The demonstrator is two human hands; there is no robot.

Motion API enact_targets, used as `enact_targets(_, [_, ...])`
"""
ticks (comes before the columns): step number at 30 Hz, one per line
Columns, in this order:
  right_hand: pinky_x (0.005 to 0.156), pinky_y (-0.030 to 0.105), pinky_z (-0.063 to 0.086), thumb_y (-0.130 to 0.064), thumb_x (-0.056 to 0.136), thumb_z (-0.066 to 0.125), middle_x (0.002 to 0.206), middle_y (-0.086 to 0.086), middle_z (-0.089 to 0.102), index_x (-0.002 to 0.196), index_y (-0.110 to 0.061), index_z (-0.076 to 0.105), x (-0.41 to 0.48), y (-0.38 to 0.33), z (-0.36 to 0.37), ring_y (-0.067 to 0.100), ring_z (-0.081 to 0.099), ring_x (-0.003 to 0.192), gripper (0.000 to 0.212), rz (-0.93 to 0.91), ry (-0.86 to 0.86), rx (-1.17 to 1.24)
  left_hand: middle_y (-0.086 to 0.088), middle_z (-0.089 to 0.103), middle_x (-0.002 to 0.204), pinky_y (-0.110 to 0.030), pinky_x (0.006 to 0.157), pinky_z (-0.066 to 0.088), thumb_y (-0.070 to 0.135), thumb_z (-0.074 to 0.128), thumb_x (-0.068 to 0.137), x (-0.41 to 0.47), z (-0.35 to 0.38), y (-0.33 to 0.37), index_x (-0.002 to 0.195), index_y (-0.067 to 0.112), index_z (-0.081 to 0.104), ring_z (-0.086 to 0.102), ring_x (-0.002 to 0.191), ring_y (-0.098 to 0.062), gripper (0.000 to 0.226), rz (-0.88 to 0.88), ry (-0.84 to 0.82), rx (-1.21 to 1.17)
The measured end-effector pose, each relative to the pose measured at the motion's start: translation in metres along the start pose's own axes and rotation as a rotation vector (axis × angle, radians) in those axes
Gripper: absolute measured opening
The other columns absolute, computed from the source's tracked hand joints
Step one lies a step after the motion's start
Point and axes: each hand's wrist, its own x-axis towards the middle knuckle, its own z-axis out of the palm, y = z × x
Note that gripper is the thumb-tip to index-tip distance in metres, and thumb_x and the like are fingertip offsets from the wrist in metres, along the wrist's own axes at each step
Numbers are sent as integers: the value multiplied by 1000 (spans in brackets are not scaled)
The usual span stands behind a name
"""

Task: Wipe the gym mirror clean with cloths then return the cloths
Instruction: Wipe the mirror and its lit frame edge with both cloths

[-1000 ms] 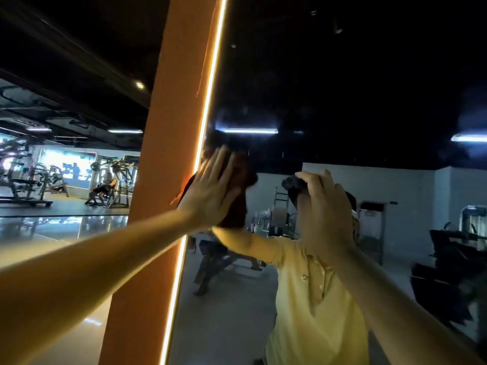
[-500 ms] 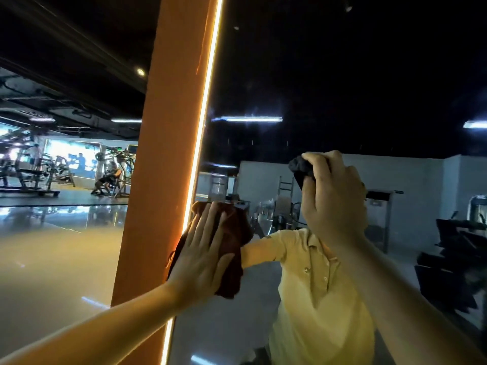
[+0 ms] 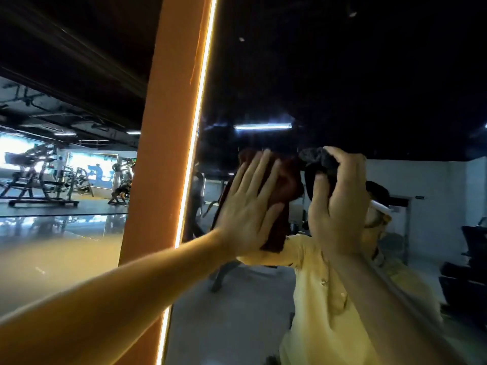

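I can read no text, label, brand or number. The bright wall panels (image 3: 89,167) far off at the left show only blurred dark shapes, and nothing reflected in the mirror (image 3: 342,75) carries legible lettering.

Against mirror (image 3: 342,75), left cloth (image 3: 290,181) beside right cloth (image 3: 319,161).

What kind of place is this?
Likely a gym: weight machines stand at left, and a large wall mirror beside an orange pillar reflects more equipment. The right hand grips a dark cloth.
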Motion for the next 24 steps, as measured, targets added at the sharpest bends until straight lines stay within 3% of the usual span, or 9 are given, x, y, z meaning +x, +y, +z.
enact_targets(4, [73,46,57,-19,100,46,123,11,55,135,-13,50,-1,2,1,30,61,102,35,-24,-75,-50,-15,-2,175,-50,132,5,53,18,112,-70,-19,-23,169,16,4,-1,163,-31,69,272,-288,164])
enact_targets(6, [73,49,56,-25,100,44,122,9,56,135,-17,48,-2,3,0,30,61,101,36,-28,-109,-47,-13,-1,175,-47,132,3,52,21,112,-38,-30,-43,168,17,3,-2,163,-27,69,274,-287,194])
enact_targets(7, [73,49,55,-26,100,43,120,8,56,135,-18,48,-2,3,0,29,61,99,36,-34,-110,-40,-11,-2,176,-47,132,4,52,23,111,-7,-34,-46,168,17,3,-3,163,-25,70,149,-235,152])
enact_targets(10, [77,49,55,-25,98,43,117,7,58,133,-17,51,1,3,-1,27,60,97,37,-21,-109,-22,-3,-8,176,-47,132,2,55,30,108,103,-47,-32,168,23,-1,-8,162,-19,75,-464,-65,-37])
enact_targets(12, [79,49,55,-25,97,43,117,7,59,133,-17,51,1,1,-3,27,59,99,37,-5,-108,-15,-2,-10,176,-48,131,-2,55,31,108,140,-41,-18,169,25,-3,-10,162,-19,76,-637,-14,-84])
enact_targets(15, [77,46,56,-25,98,44,116,6,60,132,-19,50,1,0,-5,25,59,97,35,-10,-76,-8,-4,-2,177,-47,131,2,52,22,108,106,-22,2,169,20,7,-4,163,-18,70,-418,84,-29])
enact_targets(18, [76,41,55,-27,99,44,118,5,59,133,-22,48,0,2,-4,24,59,97,34,-32,-78,2,-9,4,177,-58,129,14,46,23,110,4,-6,7,168,13,17,5,163,-27,67,-94,16,20])
enact_targets(21, [73,37,51,-27,99,42,118,6,58,132,-22,47,0,4,-2,24,59,94,34,-56,-94,-26,-12,3,176,-64,126,19,47,27,108,-68,-16,-15,167,9,15,6,163,-32,71,-48,-161,37])
enact_targets(24, [72,38,50,-25,99,43,115,8,58,132,-19,48,-3,5,-1,25,59,90,34,-90,-120,-91,-12,3,176,-60,129,15,44,29,107,-48,-32,-44,167,9,15,2,163,-27,71,-73,-169,59])
